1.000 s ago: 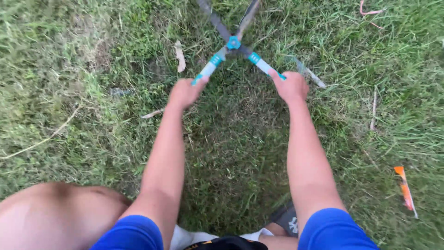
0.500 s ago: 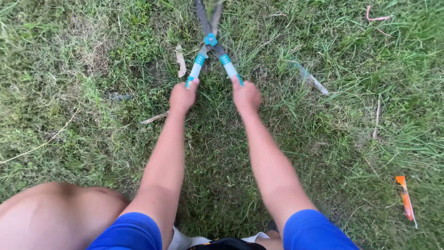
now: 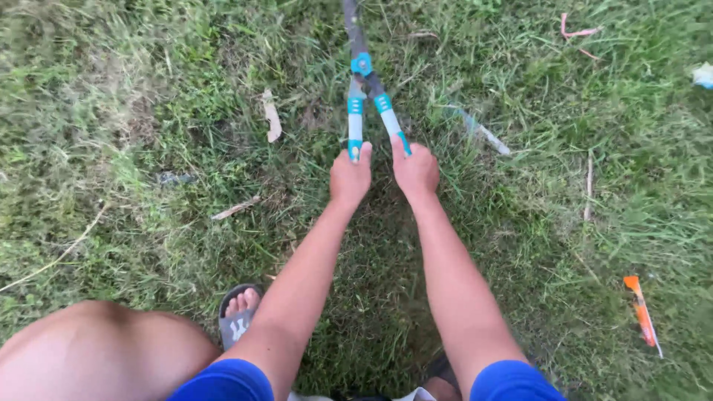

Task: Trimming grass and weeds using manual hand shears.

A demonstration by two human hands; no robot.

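Seen from the head camera looking down, both arms reach away from the body over rough grass [image 3: 148,148], and each hand is wrapped tight on one handle of a pair of garden shears [image 3: 362,74]. The left hand [image 3: 350,177] grips the left handle, the right hand [image 3: 416,169] the right handle, and the two fists sit close together, just apart, with the handles drawn nearly parallel. The shears lie straight out on the far side of the hands, their long axis running near to far up the middle of the view; the teal pivot [image 3: 361,64] is well beyond the knuckles and the dark blades [image 3: 351,26] look closed together, leaving the top edge. Both hands are about equally close to the tool. A sandalled foot [image 3: 238,312] shows near, left of the left arm. An orange wrapper [image 3: 640,310] lies well off to the right, a pale leaf scrap [image 3: 272,116] left of the shears.
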